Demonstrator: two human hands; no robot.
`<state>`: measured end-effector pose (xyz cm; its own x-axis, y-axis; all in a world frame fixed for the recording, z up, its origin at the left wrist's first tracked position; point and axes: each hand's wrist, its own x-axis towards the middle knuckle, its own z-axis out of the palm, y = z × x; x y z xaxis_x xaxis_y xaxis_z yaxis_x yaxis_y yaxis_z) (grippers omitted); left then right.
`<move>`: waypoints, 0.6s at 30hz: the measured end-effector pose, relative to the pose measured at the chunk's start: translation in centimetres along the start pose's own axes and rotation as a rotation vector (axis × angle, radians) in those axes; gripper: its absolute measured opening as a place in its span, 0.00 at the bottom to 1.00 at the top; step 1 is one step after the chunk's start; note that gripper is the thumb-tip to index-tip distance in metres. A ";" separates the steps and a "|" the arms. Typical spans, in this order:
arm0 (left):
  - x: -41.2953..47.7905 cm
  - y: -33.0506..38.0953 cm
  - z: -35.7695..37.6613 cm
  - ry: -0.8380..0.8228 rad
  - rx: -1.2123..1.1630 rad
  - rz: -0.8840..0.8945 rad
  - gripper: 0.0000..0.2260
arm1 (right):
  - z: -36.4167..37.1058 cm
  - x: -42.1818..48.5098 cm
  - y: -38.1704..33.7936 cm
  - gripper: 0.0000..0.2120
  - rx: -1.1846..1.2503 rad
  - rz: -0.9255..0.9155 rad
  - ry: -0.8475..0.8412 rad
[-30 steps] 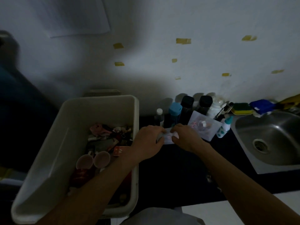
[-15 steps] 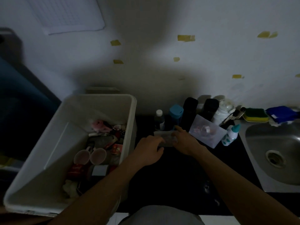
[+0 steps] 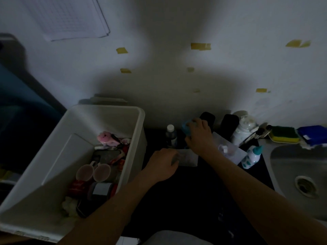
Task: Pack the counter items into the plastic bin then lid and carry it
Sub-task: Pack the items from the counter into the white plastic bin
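Right hand (image 3: 200, 137) has left the clear packet (image 3: 189, 157) and reached back to the blue-capped bottle (image 3: 185, 128).
Its fingers (image 3: 198, 122) curl over the bottle's cap, which stands by the wall among dark bottles. The left hand (image 3: 162, 165) stays at the packet's left edge, fingers pinching it low over the dark table (image 3: 185, 200). The plastic bin (image 3: 139, 121) stands unlidded just left of both hands, with two mugs (image 3: 85, 172) and a pink toy (image 3: 106, 138) inside.
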<state>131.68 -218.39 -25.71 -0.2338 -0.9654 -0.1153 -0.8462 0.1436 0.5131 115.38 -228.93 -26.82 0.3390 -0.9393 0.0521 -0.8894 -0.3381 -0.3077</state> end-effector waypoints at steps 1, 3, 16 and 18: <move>0.1 0.1 0.1 -0.005 -0.005 -0.007 0.10 | 0.1 0.4 0.1 0.25 -0.020 0.017 -0.012; 0.2 0.3 0.3 -0.004 -0.019 -0.019 0.09 | 0.7 1.2 0.3 0.26 -0.077 0.029 -0.037; 0.0 -0.6 -0.4 0.193 -0.134 -0.048 0.10 | 1.4 0.6 -0.9 0.21 0.116 0.027 0.063; 0.2 -0.4 -1.2 0.212 -0.121 -0.030 0.10 | 0.4 0.3 -1.4 0.20 0.191 0.021 0.141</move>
<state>132.52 -218.92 -24.94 -0.0933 -0.9947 0.0423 -0.7846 0.0996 0.6120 116.81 -228.69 -26.75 0.2629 -0.9495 0.1714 -0.8174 -0.3136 -0.4833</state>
